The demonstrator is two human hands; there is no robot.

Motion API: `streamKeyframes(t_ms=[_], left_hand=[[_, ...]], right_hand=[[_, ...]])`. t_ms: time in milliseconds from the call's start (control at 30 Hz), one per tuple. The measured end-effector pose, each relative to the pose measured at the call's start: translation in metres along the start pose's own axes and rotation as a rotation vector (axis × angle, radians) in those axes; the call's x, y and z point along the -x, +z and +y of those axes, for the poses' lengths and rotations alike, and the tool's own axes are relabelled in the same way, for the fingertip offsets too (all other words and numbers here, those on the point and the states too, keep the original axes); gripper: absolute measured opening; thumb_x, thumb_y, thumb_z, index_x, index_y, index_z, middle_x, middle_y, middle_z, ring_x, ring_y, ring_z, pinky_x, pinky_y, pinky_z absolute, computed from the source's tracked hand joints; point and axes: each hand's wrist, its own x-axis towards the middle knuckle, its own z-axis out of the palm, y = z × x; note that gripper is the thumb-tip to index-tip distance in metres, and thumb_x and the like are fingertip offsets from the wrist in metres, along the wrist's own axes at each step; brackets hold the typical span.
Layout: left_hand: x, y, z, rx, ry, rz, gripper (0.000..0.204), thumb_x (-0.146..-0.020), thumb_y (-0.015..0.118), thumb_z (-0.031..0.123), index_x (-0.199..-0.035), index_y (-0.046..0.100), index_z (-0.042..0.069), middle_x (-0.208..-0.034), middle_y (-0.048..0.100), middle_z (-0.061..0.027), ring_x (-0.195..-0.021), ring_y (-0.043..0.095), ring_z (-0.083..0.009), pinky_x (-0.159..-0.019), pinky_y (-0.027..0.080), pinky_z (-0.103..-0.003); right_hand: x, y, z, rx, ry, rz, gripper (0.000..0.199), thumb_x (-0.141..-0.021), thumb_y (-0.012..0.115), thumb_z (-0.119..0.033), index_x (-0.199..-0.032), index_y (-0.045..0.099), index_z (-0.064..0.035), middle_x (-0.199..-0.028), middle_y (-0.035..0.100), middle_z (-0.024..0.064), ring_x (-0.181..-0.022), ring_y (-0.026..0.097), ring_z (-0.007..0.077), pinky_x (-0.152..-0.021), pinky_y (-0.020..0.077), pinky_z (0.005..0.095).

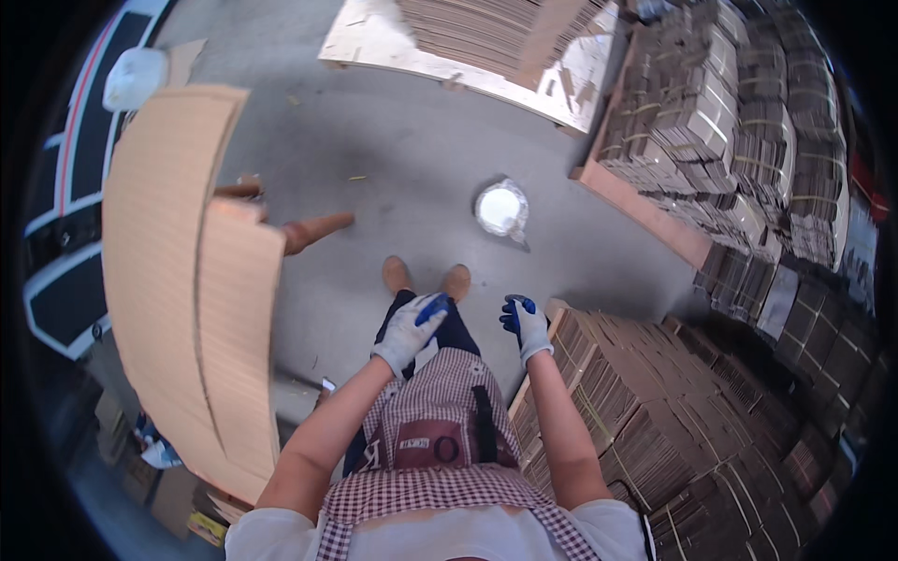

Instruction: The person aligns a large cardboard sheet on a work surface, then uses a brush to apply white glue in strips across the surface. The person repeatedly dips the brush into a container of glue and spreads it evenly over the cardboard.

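My left hand (pixel 412 331), in a white glove with blue palm coating, hangs in front of my thighs. Its fingers are loosely extended to the right, and no object shows in it. My right hand (pixel 526 323) wears a matching glove and hovers over the floor right of my legs. Its fingers bend loosely with a gap between them, and I see nothing held there. Nearest to the right hand is a strapped stack of flat brown cardboard (pixel 608 360). A checkered apron (pixel 440 411) covers my front, below both hands.
Large cardboard sheets (pixel 159 280) rise at my left. A round silvery object (pixel 501 208) lies on the grey floor (pixel 402 140) ahead. Cardboard sits on a pale pallet (pixel 374 42) at the far side; bundled stacks (pixel 697 117) fill the far right. Brown tapered pieces (pixel 318 231) jut out beside the sheets.
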Motion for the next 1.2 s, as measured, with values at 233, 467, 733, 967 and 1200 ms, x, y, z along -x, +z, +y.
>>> streamKeyframes(t_ms=[233, 467, 733, 967, 1200], left_hand=[[-0.198, 0.062, -0.181, -0.145, -0.354, -0.136, 0.050, -0.101, 0.064, 0.042, -0.134, 0.067, 0.004, -0.135, 0.069, -0.0152, -0.125, 0.065, -0.0312, -0.106, 0.049, -0.037], [-0.420, 0.127, -0.261, -0.444, 0.073, -0.192, 0.056, -0.104, 0.055, 0.047, -0.148, 0.055, 0.012, -0.146, 0.057, -0.0205, -0.128, 0.058, -0.0404, -0.110, 0.045, -0.043], [-0.589, 0.212, -0.305, 0.204, -0.496, -0.457, 0.067, -0.108, 0.041, 0.060, -0.142, 0.062, 0.006, -0.140, 0.066, -0.0077, -0.128, 0.059, -0.0202, -0.113, 0.043, -0.031], [-0.544, 0.220, -0.307, 0.414, -0.610, -0.607, 0.075, -0.105, 0.042, 0.065, -0.149, 0.053, 0.005, -0.140, 0.064, -0.0115, -0.123, 0.063, -0.0204, -0.106, 0.051, -0.037], [-0.436, 0.167, -0.216, 0.468, -0.283, -0.555, 0.065, -0.106, 0.059, 0.045, -0.154, 0.048, 0.003, -0.143, 0.062, -0.0098, -0.127, 0.060, -0.0188, -0.108, 0.049, -0.034]], right_hand=[[-0.193, -0.032, 0.093, -0.284, 0.285, 0.064, 0.045, -0.104, 0.059, -0.045, -0.130, 0.062, -0.0083, -0.112, 0.070, 0.0110, -0.087, 0.070, 0.0250, -0.076, 0.0588, 0.0396], [-0.406, -0.021, 0.163, -0.733, 0.359, 0.230, 0.083, -0.099, 0.051, -0.069, -0.152, 0.042, -0.0056, -0.157, 0.047, 0.0173, -0.136, 0.054, 0.0351, -0.111, 0.0449, 0.0502], [-0.490, 0.002, 0.159, -1.155, 0.176, 0.171, 0.088, -0.089, 0.057, -0.075, -0.154, 0.047, -0.0168, -0.154, 0.050, 0.0078, -0.144, 0.046, 0.0326, -0.116, 0.0400, 0.0573], [-0.484, -0.031, 0.139, -1.033, 0.068, 0.085, 0.078, -0.090, 0.061, -0.071, -0.149, 0.053, -0.0197, -0.153, 0.053, 0.0082, -0.137, 0.053, 0.0340, -0.107, 0.0492, 0.0582], [-0.335, -0.082, 0.067, -0.926, -0.147, -0.130, 0.059, -0.102, 0.053, -0.060, -0.143, 0.057, -0.0180, -0.139, 0.066, 0.0051, -0.121, 0.068, 0.0261, -0.089, 0.0621, 0.0445]])
